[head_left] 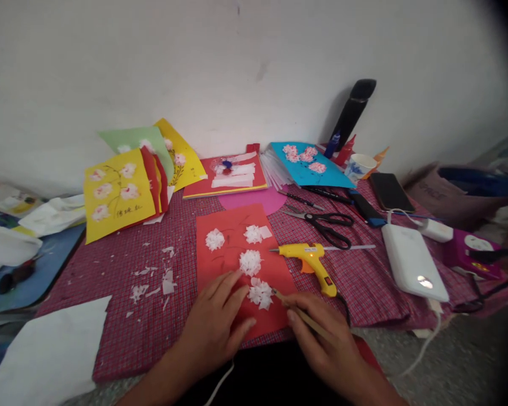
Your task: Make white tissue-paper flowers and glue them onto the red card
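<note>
A red sheet of paper lies in front of me, bearing several white crumpled-paper flowers and faint dark branch lines. My left hand rests flat on the sheet's lower left, fingers spread, fingertips beside the lower flowers. Pinched in my right hand is a slim wooden stick with a dark tip, which looks like a paintbrush. Its tip is at the right edge of the lowest flower; whether it touches is hard to see. A yellow glue gun lies to the right, its nozzle over the sheet's edge.
Black-handled scissors, a white power bank and a phone lie at right. Behind are a blue flower card, a paper cup and paint bottles. Yellow flower cards and paper scraps are left.
</note>
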`<state>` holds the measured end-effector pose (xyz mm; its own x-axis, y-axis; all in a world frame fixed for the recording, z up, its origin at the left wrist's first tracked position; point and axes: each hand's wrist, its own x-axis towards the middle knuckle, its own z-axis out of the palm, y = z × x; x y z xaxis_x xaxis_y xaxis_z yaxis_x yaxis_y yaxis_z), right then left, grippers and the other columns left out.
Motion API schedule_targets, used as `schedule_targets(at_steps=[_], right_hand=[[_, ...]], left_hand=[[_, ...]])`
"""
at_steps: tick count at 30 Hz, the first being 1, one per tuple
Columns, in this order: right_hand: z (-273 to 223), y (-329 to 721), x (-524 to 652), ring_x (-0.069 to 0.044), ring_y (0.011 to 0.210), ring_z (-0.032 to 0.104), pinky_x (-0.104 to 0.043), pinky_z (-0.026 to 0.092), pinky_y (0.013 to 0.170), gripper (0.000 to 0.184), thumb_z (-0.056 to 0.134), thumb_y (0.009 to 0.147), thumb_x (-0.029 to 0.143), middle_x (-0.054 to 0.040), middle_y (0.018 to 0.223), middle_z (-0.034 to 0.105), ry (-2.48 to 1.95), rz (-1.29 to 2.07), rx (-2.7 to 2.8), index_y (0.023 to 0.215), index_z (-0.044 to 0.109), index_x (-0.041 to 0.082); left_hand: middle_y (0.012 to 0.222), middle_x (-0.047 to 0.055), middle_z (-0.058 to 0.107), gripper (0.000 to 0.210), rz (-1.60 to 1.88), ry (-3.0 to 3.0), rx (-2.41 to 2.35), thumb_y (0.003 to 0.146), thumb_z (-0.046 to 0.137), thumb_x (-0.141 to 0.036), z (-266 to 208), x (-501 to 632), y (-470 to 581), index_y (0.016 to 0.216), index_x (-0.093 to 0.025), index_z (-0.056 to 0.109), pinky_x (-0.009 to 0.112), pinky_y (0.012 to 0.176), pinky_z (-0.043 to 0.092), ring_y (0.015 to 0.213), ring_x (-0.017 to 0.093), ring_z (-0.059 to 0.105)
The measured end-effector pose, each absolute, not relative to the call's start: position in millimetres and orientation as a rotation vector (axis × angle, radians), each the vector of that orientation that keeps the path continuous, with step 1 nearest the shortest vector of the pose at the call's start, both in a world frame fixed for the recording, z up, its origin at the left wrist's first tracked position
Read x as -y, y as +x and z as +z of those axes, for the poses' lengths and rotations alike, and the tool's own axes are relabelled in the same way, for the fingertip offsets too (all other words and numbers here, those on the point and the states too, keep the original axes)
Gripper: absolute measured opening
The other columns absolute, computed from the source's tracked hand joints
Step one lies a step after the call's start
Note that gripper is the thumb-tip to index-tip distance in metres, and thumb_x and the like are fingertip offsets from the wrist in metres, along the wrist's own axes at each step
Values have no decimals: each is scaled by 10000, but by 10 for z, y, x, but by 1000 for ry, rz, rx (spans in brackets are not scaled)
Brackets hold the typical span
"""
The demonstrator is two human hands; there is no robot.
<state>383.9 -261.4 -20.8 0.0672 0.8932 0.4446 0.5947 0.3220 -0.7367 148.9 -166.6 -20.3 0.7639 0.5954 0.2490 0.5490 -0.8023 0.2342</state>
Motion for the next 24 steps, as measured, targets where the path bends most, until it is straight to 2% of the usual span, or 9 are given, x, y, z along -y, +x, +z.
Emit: schedule_targets(at_steps=[4, 7, 10, 15, 19, 24], right_hand=[[-175, 3911, 2626, -168, 849, 739, -231, 605, 758, 193, 567, 954, 163, -29, 962, 748, -1364, 522, 1612, 1100, 665, 244], [-204, 3991, 2677, -172, 802, 736, -229, 606, 711, 169, 584, 949, 204, -25, 920, 744, -1381, 582, 1612, 1084, 675, 252], [-266, 4044, 2726, -183, 800, 736, -235, 600, 689, 164, 593, 955, 249, -33, 912, 744, -1460, 632, 1535, 1095, 679, 255], [-282, 4024, 2726, -163, 673, 692, -231, 568, 632, 130, 584, 966, 313, -9, 774, 706, -1505, 741, 1345, 1023, 679, 244], [-256, 3974, 2699, -168, 653, 680, -247, 554, 626, 154, 594, 962, 351, -14, 767, 703, -1539, 777, 1258, 999, 692, 239], [-252, 3957, 2661, -157, 642, 683, -236, 549, 609, 114, 593, 955, 291, 10, 756, 704, -1509, 653, 1341, 1016, 685, 262]], left_hand=[[1463, 137, 526, 353, 405, 2786, -835, 912, 645, -284, -199, 1701, 1455, 1255, -206, 614, 511, 1047, 515, 1316, 315, 523], [1419, 112, 564, 168, 435, 2731, -824, 918, 620, -239, -180, 1723, 1413, 1082, -211, 643, 489, 1032, 525, 1268, 291, 557], [1373, 111, 590, 50, 490, 2640, -918, 919, 582, -179, -142, 1731, 1405, 962, -199, 595, 469, 1036, 520, 1235, 267, 574], [1354, 144, 586, 285, 532, 2499, -985, 875, 549, -112, -52, 1710, 1531, 1148, -191, 520, 470, 1072, 498, 1275, 260, 549], [1425, 163, 536, 497, 526, 2470, -882, 810, 557, -75, -24, 1689, 1688, 1289, -175, 466, 495, 1139, 445, 1360, 279, 488], [1378, 162, 576, 538, 587, 2512, -762, 797, 546, -59, -99, 1695, 1729, 1315, -167, 455, 502, 1114, 465, 1316, 287, 526]])
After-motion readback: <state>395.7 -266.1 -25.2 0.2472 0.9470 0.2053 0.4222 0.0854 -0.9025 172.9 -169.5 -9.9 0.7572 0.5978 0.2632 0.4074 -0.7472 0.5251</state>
